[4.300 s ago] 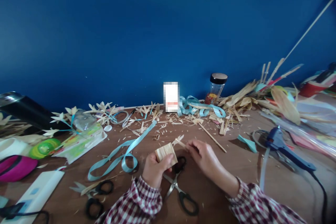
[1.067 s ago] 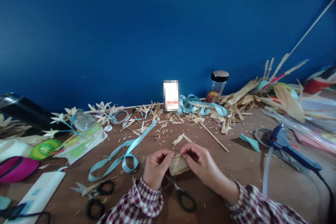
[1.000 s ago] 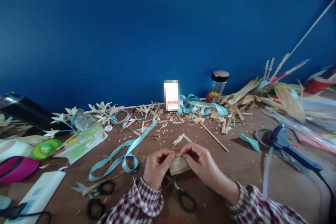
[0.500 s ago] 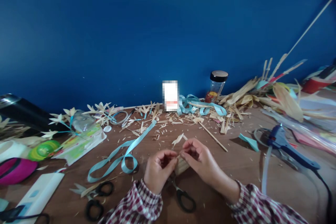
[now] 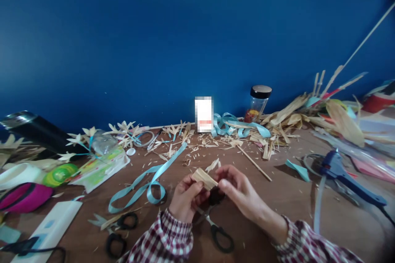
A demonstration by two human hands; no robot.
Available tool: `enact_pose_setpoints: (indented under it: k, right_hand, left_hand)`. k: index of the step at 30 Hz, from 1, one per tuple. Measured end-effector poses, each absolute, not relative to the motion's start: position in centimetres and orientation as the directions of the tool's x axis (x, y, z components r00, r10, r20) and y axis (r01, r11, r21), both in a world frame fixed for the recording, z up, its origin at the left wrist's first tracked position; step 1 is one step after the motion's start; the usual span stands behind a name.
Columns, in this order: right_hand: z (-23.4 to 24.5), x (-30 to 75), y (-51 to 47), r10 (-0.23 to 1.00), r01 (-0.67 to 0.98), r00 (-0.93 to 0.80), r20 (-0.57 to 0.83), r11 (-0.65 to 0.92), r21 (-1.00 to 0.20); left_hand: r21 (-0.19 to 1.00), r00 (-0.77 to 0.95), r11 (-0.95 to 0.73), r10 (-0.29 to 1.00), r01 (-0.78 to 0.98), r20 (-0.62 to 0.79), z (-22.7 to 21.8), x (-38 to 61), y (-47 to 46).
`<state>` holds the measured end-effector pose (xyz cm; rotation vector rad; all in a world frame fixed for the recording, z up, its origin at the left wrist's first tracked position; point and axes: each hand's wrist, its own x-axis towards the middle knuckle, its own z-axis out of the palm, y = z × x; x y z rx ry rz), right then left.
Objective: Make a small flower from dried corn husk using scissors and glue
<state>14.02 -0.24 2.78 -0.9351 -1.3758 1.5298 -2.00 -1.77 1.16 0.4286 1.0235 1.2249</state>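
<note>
My left hand (image 5: pixel 184 197) and my right hand (image 5: pixel 239 191) meet low over the brown table (image 5: pixel 286 197), both pinched on a folded piece of dry corn husk (image 5: pixel 203 178). The husk is pale tan and lies tilted between my fingertips. Directly under my hands lie black-handled scissors (image 5: pixel 217 232). Both sleeves are red and white check.
A light blue ribbon (image 5: pixel 148 181) loops to the left, with a second pair of scissors (image 5: pixel 115 230) nearer me. A blue glue gun (image 5: pixel 345 174) with its cord lies at the right. Husk scraps, husk flowers (image 5: pixel 123 129), a jar (image 5: pixel 257 102) and a husk pile (image 5: pixel 296 117) line the blue wall.
The husk piece, first held in my left hand alone, is now pinched by both hands, folded narrower and lifted slightly off the table.
</note>
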Motion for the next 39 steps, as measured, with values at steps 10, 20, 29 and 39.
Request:
enact_pose_setpoints:
  k: [10, 20, 29, 39]
  right_hand:
    - [2.0, 13.6, -0.2, 0.919, 0.054, -0.391, -0.054, -0.035, -0.998]
    - [2.3, 13.9, 0.5, 0.917, 0.002, -0.347, -0.195, -0.207, -0.978]
    - [2.4, 14.0, 0.5, 0.931, 0.016, -0.300, -0.210, -0.215, -0.977]
    - [2.3, 14.0, 0.5, 0.928, 0.021, -0.310, -0.206, -0.210, -0.977]
  left_hand:
    - [0.737, 0.066, 0.418, 0.888, -0.532, -0.456, 1.5, -1.0, -2.4]
    - [0.794, -0.074, 0.377, 0.883, -0.477, -0.464, 2.2, -2.0, -1.6]
    - [0.870, -0.065, 0.323, 0.926, -0.372, -0.371, 1.9, -1.6, -1.9]
    - [0.886, -0.104, 0.296, 0.930, -0.356, -0.352, 1.8, -1.5, -1.9]
